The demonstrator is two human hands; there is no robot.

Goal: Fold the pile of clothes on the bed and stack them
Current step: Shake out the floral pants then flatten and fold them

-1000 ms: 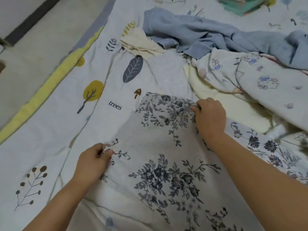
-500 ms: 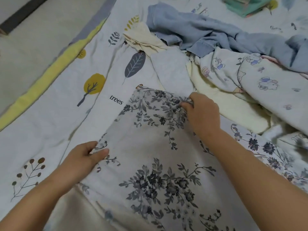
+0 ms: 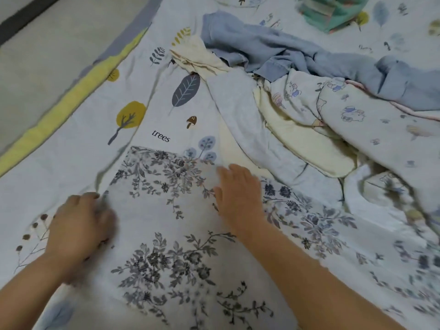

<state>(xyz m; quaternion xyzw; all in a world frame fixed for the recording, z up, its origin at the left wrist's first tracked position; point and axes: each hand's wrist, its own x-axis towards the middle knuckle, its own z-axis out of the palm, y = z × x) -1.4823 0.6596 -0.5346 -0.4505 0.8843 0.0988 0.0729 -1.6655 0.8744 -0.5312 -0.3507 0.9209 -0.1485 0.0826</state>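
Bed sheet [image 3: 71, 167]: one; pale, printed with leaves, yellow trees, a mushroom and the word "trees"; a yellow and grey border runs along its left edge; it lies under everything else.
Floral cloth [image 3: 166, 234]: one; white with grey-black flower sprays; spread flat on the sheet at the near side, a folded flap on the left with its far corner just below the word "trees"; more of the same print runs off to the right beneath the right forearm.
Pile of clothes [image 3: 321, 110]: one heap beyond and to the right of the floral cloth; pieces I can count in it: one blue garment [image 3: 285, 51] on top at the far side; one cartoon-print piece [image 3: 369, 120] on the right; one cream piece [image 3: 307, 139] between them and lower; one pale grey piece [image 3: 247, 125] along the left flank; one cream scrap [image 3: 197, 55] at the far left tip; how many more lie beneath cannot be told.
Folded stack [image 3: 333, 13]: one, green, at the far edge, well apart from the heap; cut off by the frame.
Right hand [image 3: 238, 194]: one; fingers straight and together, palm down, lying flat on the floral cloth near its far right edge; holds nothing.
Left hand [image 3: 78, 229]: one; blurred; fingers curled at the left edge of the folded flap, touching it; whether they pinch the cloth cannot be told.
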